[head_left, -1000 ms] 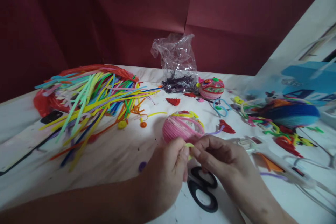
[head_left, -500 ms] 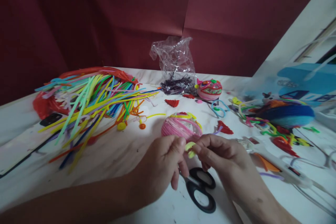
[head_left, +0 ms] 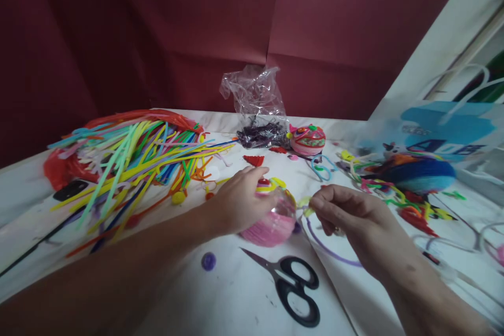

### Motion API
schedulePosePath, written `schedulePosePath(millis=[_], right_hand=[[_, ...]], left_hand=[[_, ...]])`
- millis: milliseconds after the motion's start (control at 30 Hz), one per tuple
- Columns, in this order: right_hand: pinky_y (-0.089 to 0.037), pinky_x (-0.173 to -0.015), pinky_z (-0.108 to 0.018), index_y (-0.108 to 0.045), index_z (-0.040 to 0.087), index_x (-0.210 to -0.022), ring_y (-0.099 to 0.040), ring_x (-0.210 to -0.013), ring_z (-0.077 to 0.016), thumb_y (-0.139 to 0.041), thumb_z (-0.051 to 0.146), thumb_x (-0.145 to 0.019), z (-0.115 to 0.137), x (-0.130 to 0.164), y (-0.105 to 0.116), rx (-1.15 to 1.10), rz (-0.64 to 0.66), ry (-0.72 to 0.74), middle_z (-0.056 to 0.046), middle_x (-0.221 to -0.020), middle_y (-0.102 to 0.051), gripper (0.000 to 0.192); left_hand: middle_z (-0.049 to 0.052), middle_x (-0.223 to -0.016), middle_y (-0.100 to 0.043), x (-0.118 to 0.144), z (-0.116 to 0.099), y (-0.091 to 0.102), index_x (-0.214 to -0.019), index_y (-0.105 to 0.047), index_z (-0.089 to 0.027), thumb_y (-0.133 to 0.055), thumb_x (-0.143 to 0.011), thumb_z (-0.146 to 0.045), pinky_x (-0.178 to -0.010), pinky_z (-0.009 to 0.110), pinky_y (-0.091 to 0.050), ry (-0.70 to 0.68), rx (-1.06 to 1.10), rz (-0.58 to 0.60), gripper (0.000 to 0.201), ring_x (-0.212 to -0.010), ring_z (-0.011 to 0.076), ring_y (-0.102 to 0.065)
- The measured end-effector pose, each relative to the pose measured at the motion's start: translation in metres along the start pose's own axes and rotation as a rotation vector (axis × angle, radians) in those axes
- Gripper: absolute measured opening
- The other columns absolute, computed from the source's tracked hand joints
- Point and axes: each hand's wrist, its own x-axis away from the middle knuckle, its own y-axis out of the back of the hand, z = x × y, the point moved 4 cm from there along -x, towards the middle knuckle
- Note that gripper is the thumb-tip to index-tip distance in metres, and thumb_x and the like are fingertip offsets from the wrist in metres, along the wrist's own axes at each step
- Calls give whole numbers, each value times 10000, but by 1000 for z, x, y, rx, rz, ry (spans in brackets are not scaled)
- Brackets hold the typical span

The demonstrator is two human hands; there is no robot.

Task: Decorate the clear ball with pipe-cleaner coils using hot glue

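Observation:
My left hand (head_left: 246, 202) is closed over the left side of a ball wrapped in pink pipe cleaner (head_left: 268, 230), with yellow and red trim on top. To the right of the ball, my right hand (head_left: 342, 215) pinches a small pale yellow curled piece (head_left: 305, 206) between thumb and fingertips, close to the ball's side. Whether that piece touches the ball I cannot tell. Black-handled scissors (head_left: 297, 291) lie slightly open in front of the ball. A round purple coil (head_left: 209, 261) sits below my left wrist. From near the ball, a purple pipe cleaner (head_left: 331, 253) curves under my right hand.
Left lies a heap of coloured pipe cleaners (head_left: 134, 155) on red plastic. At the back stand a clear bag (head_left: 260, 100) with dark strands and a second decorated pink ball (head_left: 309, 142). A blue ball (head_left: 421, 170) and a blue-and-white bag (head_left: 437, 121) are right.
My left hand has left the yellow piece and taken hold of the pink ball, which now sits nearer and is turned. My right hand has moved up and right with the yellow piece.

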Motion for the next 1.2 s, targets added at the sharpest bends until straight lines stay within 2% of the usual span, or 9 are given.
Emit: schedulePosePath(millis=[67,200,333,433,700,900,1200], right_hand=[[-339,-399,-94,-604,121,-637,-380,-450,-50,-757,460,-694,2,-2,1,-7,5,-2,0,-521,-473,376],[-344,-394,-97,-621,121,-632,-398,-445,-51,-808,448,-625,10,-4,-6,-17,53,-23,-10,-539,-507,377],[-345,-419,-76,-636,122,-640,-411,-470,-44,-773,393,-692,19,-3,-22,29,180,-14,-13,-556,-529,308],[-350,-428,-66,-646,124,-654,-425,-477,-40,-730,368,-742,22,-2,-31,77,214,-1,-10,-563,-534,273],[-425,-472,-107,-626,112,-667,-506,-542,-85,-737,419,-730,21,4,-45,62,247,-51,-37,-624,-574,332],[-437,-515,-132,-598,106,-668,-511,-591,-105,-712,485,-725,18,5,-50,107,258,-92,-52,-643,-583,399],[-428,-485,-174,-598,108,-683,-525,-574,-135,-617,433,-768,20,6,-53,224,240,-46,-66,-639,-588,336]], left_hand=[[135,-1239,-528,11,0,5,-1224,-494,-99,-553,-773,-293,-1015,354,-356,-39,12,-3,494,-1168,233,-479],[92,-1153,-541,31,-1,14,-1174,-526,-118,-525,-747,-146,-971,296,-391,-134,13,71,428,-1086,185,-510],[89,-1190,-512,43,2,15,-1156,-520,-119,-503,-734,-99,-984,273,-377,-193,41,83,423,-1115,174,-486],[95,-1197,-503,48,5,15,-1152,-510,-117,-495,-736,-93,-975,275,-387,-203,74,76,417,-1109,171,-487],[100,-1195,-516,54,5,17,-1135,-506,-153,-529,-715,-141,-995,359,-385,-181,148,60,421,-1135,220,-474],[111,-1203,-503,54,5,17,-1150,-500,-119,-504,-752,-163,-993,323,-372,-154,166,78,400,-1137,201,-465],[80,-1131,-532,52,5,14,-1096,-534,-157,-542,-780,-223,-947,298,-393,-141,190,41,323,-1071,182,-495]])
